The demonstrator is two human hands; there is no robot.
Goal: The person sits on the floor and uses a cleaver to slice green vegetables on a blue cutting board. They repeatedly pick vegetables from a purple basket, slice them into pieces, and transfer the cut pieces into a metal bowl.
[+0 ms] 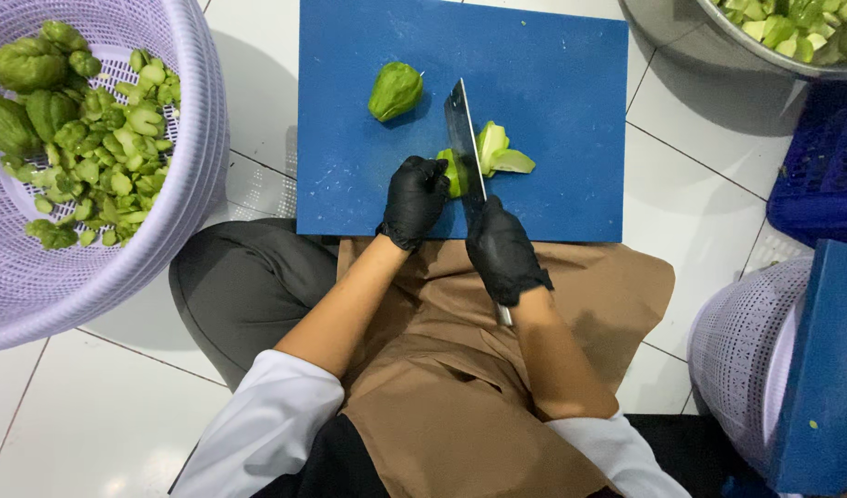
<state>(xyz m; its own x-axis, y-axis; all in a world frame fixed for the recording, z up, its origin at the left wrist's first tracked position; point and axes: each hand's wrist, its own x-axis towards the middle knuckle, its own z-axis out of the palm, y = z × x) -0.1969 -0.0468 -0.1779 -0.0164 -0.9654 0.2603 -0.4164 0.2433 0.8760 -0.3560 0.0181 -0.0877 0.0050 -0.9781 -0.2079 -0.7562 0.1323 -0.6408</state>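
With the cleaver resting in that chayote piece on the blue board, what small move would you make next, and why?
Probably press the cleaver straight down to finish the cut. Its blade stands in the chayote piece, with slices already fanned to its right, while the left hand steadies the part on the other side and the right hand grips the handle. The fingers lie close to the blade, so ease them back first.

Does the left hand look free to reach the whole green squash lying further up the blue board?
Probably yes. The left hand rests on the piece being cut, and bare blue board lies between it and the whole squash. The cleaver stands just to the right, clear of that path.
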